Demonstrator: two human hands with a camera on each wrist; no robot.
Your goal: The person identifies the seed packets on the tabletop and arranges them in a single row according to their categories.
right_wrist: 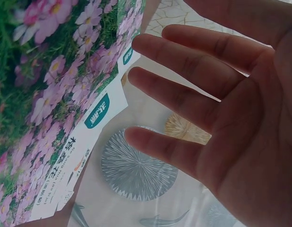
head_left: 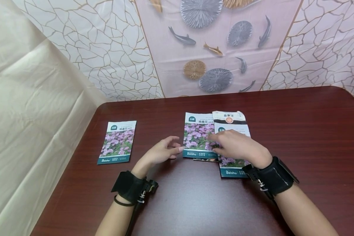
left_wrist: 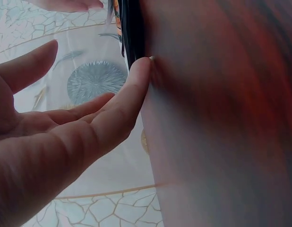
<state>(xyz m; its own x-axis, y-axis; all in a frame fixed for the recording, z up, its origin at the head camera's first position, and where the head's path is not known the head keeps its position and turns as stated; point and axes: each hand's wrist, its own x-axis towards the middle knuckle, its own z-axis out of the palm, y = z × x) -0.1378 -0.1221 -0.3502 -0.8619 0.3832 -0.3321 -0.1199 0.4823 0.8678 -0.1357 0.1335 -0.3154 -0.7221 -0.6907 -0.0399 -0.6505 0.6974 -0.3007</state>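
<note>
Flat on the table lies a group of seed packets: a pink-flower packet (head_left: 196, 136) in the middle, and another pink-flower packet (head_left: 231, 172) overlapping at its right. Behind the latter shows the upside-down top of a white packet (head_left: 229, 117) with a dark band and orange emblem. My left hand (head_left: 162, 151) is at the middle packet's left edge, thumb tip right at the corner, one fingertip (left_wrist: 142, 68) down at the tabletop. My right hand (head_left: 240, 146) hovers over the overlap, covering part of both packets. Its fingers (right_wrist: 169, 90) are extended and spread, gripping nothing.
A single pink-flower packet (head_left: 118, 141) lies apart on the left of the dark red table (head_left: 306, 131). A thin strip of another packet (head_left: 205, 160) sticks out under the middle one. Patterned cloth (head_left: 177, 65) hangs behind the table; pale cloth (head_left: 32, 98) hangs at the left.
</note>
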